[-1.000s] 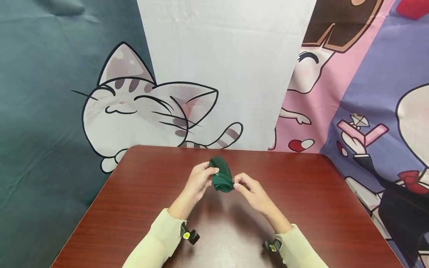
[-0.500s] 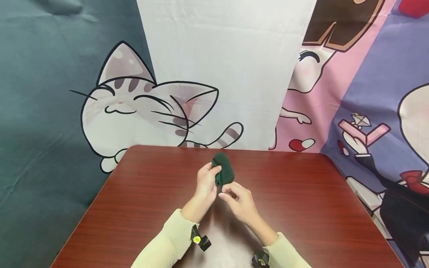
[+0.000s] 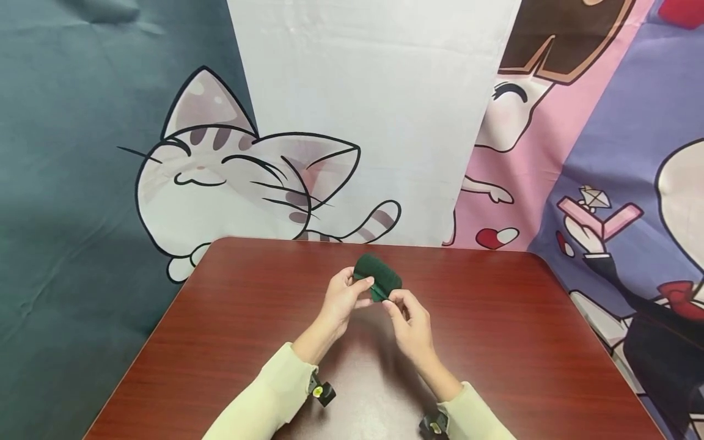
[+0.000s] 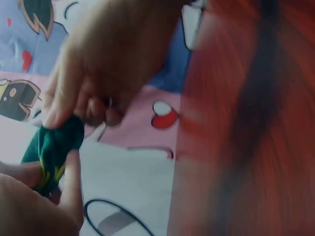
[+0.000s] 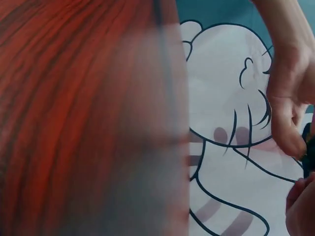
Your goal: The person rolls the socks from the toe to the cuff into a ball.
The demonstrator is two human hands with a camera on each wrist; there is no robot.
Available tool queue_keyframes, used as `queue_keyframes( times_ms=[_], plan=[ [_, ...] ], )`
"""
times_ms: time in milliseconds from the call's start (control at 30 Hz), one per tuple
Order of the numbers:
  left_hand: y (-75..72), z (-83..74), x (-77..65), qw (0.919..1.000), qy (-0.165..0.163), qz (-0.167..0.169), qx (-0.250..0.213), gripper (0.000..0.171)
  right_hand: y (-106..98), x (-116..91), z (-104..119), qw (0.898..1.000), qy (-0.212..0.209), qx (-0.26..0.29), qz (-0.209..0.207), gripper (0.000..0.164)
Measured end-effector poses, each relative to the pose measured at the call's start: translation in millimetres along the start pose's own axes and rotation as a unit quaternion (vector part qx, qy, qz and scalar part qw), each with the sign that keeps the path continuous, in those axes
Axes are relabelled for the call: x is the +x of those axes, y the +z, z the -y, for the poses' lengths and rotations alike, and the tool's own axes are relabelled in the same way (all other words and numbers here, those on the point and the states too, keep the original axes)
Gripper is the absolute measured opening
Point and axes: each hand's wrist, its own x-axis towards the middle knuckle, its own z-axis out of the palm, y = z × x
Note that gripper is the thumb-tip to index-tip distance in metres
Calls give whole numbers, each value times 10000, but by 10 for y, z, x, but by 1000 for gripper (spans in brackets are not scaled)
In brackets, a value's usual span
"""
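A small, dark green cloth bundle (image 3: 377,275), folded with a rounded back, is held above the table between both hands. My left hand (image 3: 340,299) grips its left end, thumb across the near face. At its lower right corner, my right hand (image 3: 409,321) pinches the edge between thumb and fingers. In the left wrist view, yellow marks show on the creased green cloth (image 4: 54,145), with fingers of both hands on it. Only a dark sliver of the cloth (image 5: 309,147) appears at the right edge of the right wrist view.
A reddish-brown wooden table (image 3: 220,342) spreads beneath the hands. Behind it hangs a backdrop (image 3: 385,91) printed with a cartoon cat and figures. A small black camera (image 3: 324,393) is strapped at the left wrist, another black camera (image 3: 431,425) at the right.
The cloth bundle has turned and shifted slightly right, its smooth rounded side now showing. My right hand dipped toward the left hand, then moved back up and right along the cloth's edge.
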Motion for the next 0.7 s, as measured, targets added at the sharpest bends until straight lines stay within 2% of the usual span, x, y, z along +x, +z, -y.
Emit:
queue_keyframes(
  times_ms=[67,133,267,367,467,567,700],
  plan=[
    [43,9,-10,9991,-58,-81,-408,24,16,-23,-97,9999,-105,-34,-65,18],
    [97,9,-25,9974,4,-301,-654,21,28,-40,-145,9992,-381,-80,-39,20],
    [209,-8,-55,9926,311,-754,-898,16,51,-18,-108,9930,-1163,-213,-32,21],
    [284,-1,-84,9904,442,-831,-1015,16,72,8,-68,9873,-1496,-445,-298,19],
    [315,29,-115,9918,386,-641,-1038,17,83,2,-52,9836,-1483,-794,-643,17],
    [306,58,-137,9936,312,-423,-1001,17,90,-31,-58,9812,-1259,-1113,-952,17],
    [286,74,-138,9928,415,-202,-1103,22,94,-63,-86,9785,-977,-1428,-1126,18]
  ],
)
